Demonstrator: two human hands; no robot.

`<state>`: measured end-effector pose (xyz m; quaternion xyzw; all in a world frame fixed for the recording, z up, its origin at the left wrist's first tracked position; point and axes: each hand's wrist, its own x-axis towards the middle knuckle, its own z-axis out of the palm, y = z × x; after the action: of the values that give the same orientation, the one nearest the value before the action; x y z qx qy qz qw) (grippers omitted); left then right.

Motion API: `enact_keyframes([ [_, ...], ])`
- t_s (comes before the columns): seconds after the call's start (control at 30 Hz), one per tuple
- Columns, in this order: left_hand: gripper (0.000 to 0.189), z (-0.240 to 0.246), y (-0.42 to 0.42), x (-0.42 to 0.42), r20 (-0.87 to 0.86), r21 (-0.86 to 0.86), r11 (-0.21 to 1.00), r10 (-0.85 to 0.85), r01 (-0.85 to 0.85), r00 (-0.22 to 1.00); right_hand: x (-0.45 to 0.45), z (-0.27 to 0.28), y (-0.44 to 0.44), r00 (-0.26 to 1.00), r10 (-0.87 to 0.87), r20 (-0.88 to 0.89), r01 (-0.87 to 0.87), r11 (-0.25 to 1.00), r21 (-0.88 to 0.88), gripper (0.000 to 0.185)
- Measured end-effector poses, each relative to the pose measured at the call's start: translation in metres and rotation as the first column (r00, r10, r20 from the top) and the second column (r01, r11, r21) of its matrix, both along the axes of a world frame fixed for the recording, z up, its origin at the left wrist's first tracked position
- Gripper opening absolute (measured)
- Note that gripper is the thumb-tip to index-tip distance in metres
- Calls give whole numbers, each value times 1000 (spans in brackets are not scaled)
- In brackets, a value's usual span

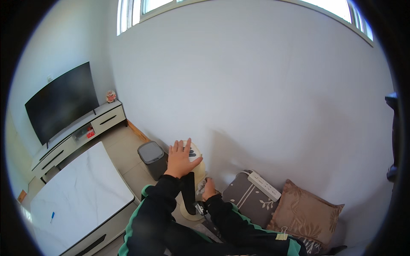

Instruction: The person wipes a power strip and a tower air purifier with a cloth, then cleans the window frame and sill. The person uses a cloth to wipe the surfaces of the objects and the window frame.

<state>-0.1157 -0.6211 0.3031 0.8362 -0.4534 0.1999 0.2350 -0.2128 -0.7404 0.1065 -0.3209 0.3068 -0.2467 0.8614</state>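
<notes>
A cream-coloured appliance (200,168) on a dark column (189,193) stands against the wall, its rounded base (189,215) on the floor. Its exact kind is unclear. Dark oval marks or buttons show on its pale top. My left hand (182,161) lies over that top with fingers spread, hiding much of it; it seems to rest on the surface. Low at the appliance's right side, my right hand (209,189) grips a crumpled grey cloth (201,185). Part of the cloth is hidden by my fingers.
A grey lidded bin (152,160) stands left of the appliance. The marble-look table (86,192) bears a blue-handled screwdriver (52,217). At right, a white power strip (264,186) lies on a grey patterned cushion (245,195) beside a brown pillow (307,212). A television (62,102) tops the low cabinet (109,119).
</notes>
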Motion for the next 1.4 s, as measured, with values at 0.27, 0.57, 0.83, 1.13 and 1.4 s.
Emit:
enact_keyframes([
  [0.27, 95, 1, -6, 3, -18, -7, 1000, -2, 2, 1000, -18, 21, 35, 984, -83, 155, 154, 835, -529, 35],
  [0.57, 93, -9, 13, -9, -47, -238, 968, -92, 78, 995, -82, 3, 44, 967, 215, 139, -178, 955, -237, 24],
  [0.83, 70, -80, 118, -90, -173, -429, 887, -269, 173, 948, -98, 19, 86, 867, 397, 300, -388, 917, -91, 28],
  [1.13, 74, -130, 175, -177, -249, -396, 917, -153, 44, 957, -98, 66, 155, 715, 634, 295, -671, 741, 36, 43],
  [1.4, 68, -128, 205, -128, -284, -531, 847, -136, -38, 949, -86, 68, 160, 632, 774, 47, -719, 608, -336, 43],
])
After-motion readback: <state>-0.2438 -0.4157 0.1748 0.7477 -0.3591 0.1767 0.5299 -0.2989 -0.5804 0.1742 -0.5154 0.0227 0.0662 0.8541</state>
